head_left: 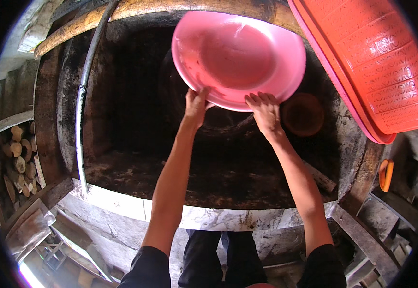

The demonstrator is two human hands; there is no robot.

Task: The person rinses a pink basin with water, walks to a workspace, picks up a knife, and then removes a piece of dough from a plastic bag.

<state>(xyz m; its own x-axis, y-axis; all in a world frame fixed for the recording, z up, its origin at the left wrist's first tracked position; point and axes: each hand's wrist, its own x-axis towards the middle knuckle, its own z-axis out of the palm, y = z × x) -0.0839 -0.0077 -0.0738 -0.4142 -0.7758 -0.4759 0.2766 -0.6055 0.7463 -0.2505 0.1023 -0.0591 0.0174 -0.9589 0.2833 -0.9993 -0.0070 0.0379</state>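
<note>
Over the sooty recess (122, 168) beyond the pale near ledge (247, 219), gripping the tilted pink basin (240, 55) at far centre by its near rim with closed fingers of left hand (197, 108) and right hand (266, 113), seemingly well grasped but not yet let go.

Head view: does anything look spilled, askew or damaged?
Nothing looks clearly spilled or broken. The long pole slants across the left of the dark recess, its surface patchy, so it looks slightly askew and worn.
</note>
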